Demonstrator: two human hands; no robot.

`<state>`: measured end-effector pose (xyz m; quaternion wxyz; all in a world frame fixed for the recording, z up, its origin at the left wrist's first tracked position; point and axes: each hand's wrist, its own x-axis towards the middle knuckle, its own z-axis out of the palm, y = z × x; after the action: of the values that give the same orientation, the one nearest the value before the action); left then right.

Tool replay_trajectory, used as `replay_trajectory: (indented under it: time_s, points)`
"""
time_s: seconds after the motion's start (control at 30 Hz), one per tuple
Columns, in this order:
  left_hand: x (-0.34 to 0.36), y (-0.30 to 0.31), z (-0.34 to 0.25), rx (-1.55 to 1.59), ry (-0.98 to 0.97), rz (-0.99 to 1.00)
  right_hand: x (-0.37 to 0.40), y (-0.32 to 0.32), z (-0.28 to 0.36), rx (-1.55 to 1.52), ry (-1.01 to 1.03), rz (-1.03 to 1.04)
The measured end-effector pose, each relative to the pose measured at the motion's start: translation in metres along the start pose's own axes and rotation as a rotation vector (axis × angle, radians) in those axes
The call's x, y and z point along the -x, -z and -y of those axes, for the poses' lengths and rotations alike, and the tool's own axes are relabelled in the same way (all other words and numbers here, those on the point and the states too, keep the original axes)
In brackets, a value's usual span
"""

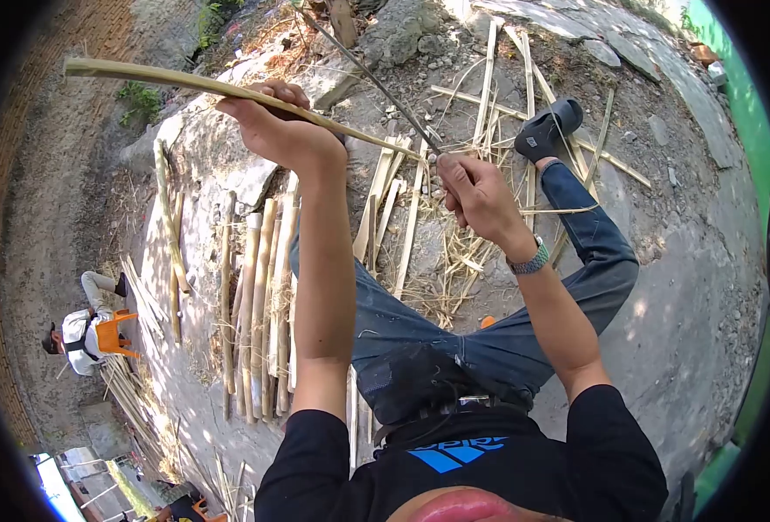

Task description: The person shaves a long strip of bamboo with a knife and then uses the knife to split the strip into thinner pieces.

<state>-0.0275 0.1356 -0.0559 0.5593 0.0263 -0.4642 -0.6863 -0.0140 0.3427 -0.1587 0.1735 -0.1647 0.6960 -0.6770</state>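
Observation:
My left hand is closed around a long bamboo strip, held up to the left of my body. One end of the strip sticks out far to the left; the other slopes down to the right, close to my right hand. My right hand, with a watch on its wrist, is wrapped around the near end of a long, thin, dark knife. The blade points up and away to the left, and the strip's end overlaps it in this view just above my fist. The knife's handle is hidden in my fingers.
Bamboo poles lie side by side left of my legs. Split strips and fine shavings cover the ground between my legs. Rubble lies ahead. Another person sits on an orange chair at far left.

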Motion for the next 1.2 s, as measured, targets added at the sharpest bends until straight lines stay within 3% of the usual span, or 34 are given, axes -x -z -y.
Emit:
replay_trajectory:
  time_s: [0.13, 0.27, 0.33, 0.4, 0.47, 0.53, 0.57, 0.6, 0.63, 0.67, 0.87, 0.97, 1.0, 1.03, 1.1, 1.13, 1.2]
  points:
    - [-0.001, -0.005, -0.013, -0.065, -0.005, 0.080, 0.014, 0.008, 0.016, 0.041, -0.029, -0.004]
    - [0.002, 0.006, 0.005, -0.164, -0.193, 0.198, 0.035, 0.013, 0.044, -0.124, -0.058, 0.066]
    - [0.000, 0.011, 0.008, -0.454, -0.424, 0.102, 0.048, 0.015, 0.065, -0.229, -0.023, 0.061]
    - [-0.005, 0.011, 0.011, -0.423, -0.381, 0.082, 0.060, 0.012, 0.074, -0.210, 0.019, -0.016]
    - [-0.013, 0.016, 0.009, -0.345, -0.438, 0.200, 0.070, 0.010, 0.078, -0.350, 0.141, -0.058]
    - [-0.015, 0.020, 0.013, -0.353, -0.447, 0.230, 0.083, -0.009, 0.042, -0.376, 0.120, -0.011]
    - [-0.014, 0.018, 0.012, -0.322, -0.430, 0.291, 0.083, -0.016, -0.001, -0.141, 0.150, -0.006]
    - [-0.012, 0.017, 0.011, -0.288, -0.413, 0.351, 0.086, -0.017, -0.030, 0.053, -0.214, 0.124]
    - [-0.012, 0.032, 0.015, -0.205, -0.288, 0.371, 0.089, -0.018, -0.043, 0.037, -0.225, 0.097]
    - [-0.011, 0.040, 0.022, -0.171, -0.301, 0.375, 0.090, -0.017, -0.049, 0.023, -0.235, 0.070]
    - [-0.022, 0.033, 0.022, -0.104, -0.180, 0.286, 0.080, 0.001, 0.062, -0.050, 0.191, -0.076]
    - [-0.022, 0.023, 0.023, -0.206, -0.181, 0.254, 0.088, -0.016, -0.003, 0.140, 0.228, -0.096]
    - [-0.015, 0.017, 0.022, -0.304, -0.295, 0.293, 0.089, -0.017, -0.056, 0.361, 0.036, -0.050]
    - [-0.021, 0.027, 0.024, -0.244, -0.277, 0.307, 0.093, -0.007, -0.092, 0.257, -0.150, 0.009]
    - [-0.030, 0.038, 0.029, -0.190, -0.255, 0.316, 0.096, -0.001, -0.078, 0.270, -0.220, -0.041]
    - [-0.029, 0.028, 0.017, -0.183, -0.228, 0.318, 0.095, 0.006, -0.070, 0.279, -0.322, -0.064]
    - [-0.028, 0.009, -0.006, -0.259, -0.287, 0.333, 0.098, 0.005, -0.053, 0.172, -0.335, -0.095]
